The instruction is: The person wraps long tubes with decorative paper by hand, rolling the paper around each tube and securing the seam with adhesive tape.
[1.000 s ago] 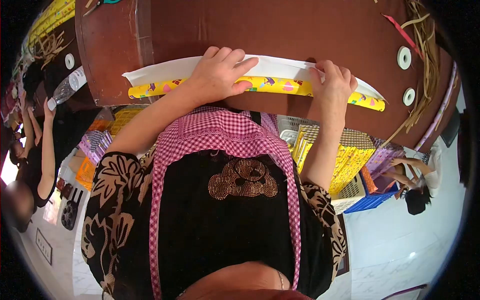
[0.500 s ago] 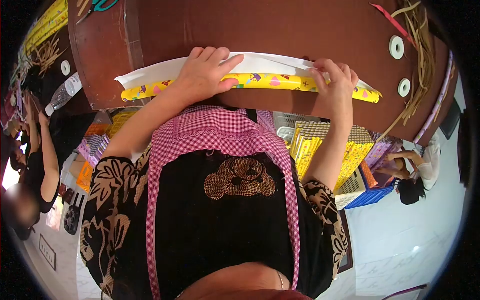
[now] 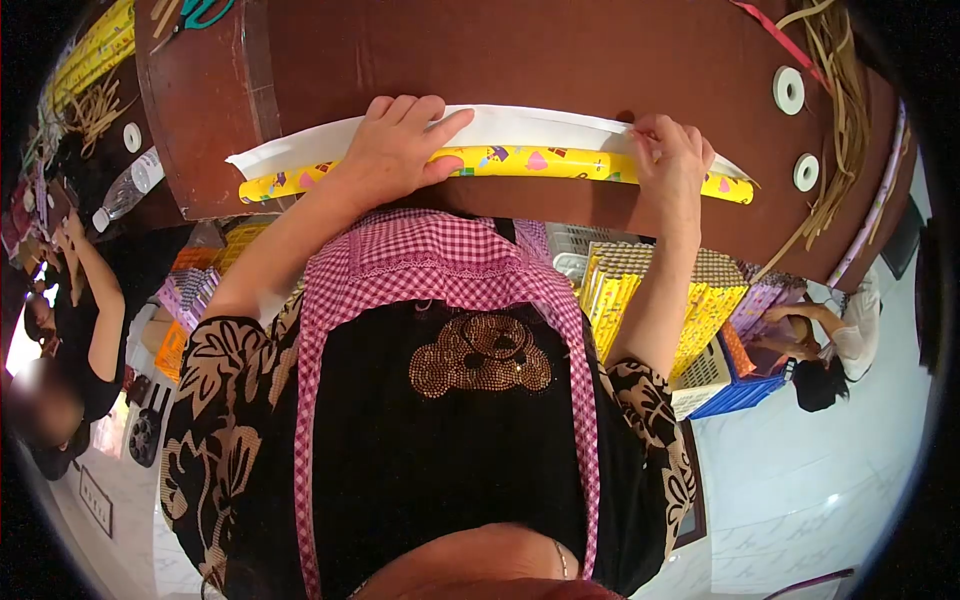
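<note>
A long yellow patterned paper roll (image 3: 540, 163) lies across the brown table (image 3: 480, 60), with its white flap (image 3: 540, 122) raised along the far side. My left hand (image 3: 395, 148) rests on roll and flap left of the middle, fingers apart, thumb on the yellow part. Near the roll's right end, my right hand (image 3: 668, 155) has thumb and fingertips pinched together at the flap's edge. Whatever lies between those fingertips is too small to make out.
Two white tape rolls (image 3: 788, 91) and brown strips (image 3: 845, 150) lie at right. Teal scissors (image 3: 205, 12) are at top left, a bottle (image 3: 130, 190) at left. Yellow bundles (image 3: 665, 300) stand below the table. Co-workers sit at left (image 3: 95, 310) and right (image 3: 850, 335).
My left hand has shifted slightly left along the roll. Roll and table sit a little further left in view. A thin strip visible earlier near my right hand no longer stands out.
</note>
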Demonstrator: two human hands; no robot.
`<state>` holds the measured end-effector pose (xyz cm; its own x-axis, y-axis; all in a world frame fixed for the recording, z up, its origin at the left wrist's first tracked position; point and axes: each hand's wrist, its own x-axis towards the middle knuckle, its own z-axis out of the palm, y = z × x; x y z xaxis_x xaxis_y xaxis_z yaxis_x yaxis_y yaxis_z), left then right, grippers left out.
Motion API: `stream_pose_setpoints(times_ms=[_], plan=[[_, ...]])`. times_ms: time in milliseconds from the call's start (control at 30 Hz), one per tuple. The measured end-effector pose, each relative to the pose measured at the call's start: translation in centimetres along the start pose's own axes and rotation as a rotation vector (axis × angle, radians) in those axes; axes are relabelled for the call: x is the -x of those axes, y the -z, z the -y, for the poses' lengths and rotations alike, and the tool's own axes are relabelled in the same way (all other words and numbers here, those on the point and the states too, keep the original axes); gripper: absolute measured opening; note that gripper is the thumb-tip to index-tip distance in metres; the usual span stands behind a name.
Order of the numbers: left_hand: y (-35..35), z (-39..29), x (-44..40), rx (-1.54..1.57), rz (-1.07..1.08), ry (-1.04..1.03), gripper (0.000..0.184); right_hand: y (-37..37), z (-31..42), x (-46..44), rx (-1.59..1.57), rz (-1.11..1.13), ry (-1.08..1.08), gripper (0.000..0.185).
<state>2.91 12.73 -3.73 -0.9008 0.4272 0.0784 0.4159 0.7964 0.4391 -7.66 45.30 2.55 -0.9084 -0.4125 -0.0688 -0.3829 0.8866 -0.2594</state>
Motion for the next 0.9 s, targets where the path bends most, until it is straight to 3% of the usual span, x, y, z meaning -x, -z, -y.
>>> stream_pose_setpoints(times_ms=[900], plan=[[1.3,-0.4,-0.8,0.057,0.093,0.028,0.059,-1.7,-0.1,-0.7,0.100,-0.040,-0.049,0.013]])
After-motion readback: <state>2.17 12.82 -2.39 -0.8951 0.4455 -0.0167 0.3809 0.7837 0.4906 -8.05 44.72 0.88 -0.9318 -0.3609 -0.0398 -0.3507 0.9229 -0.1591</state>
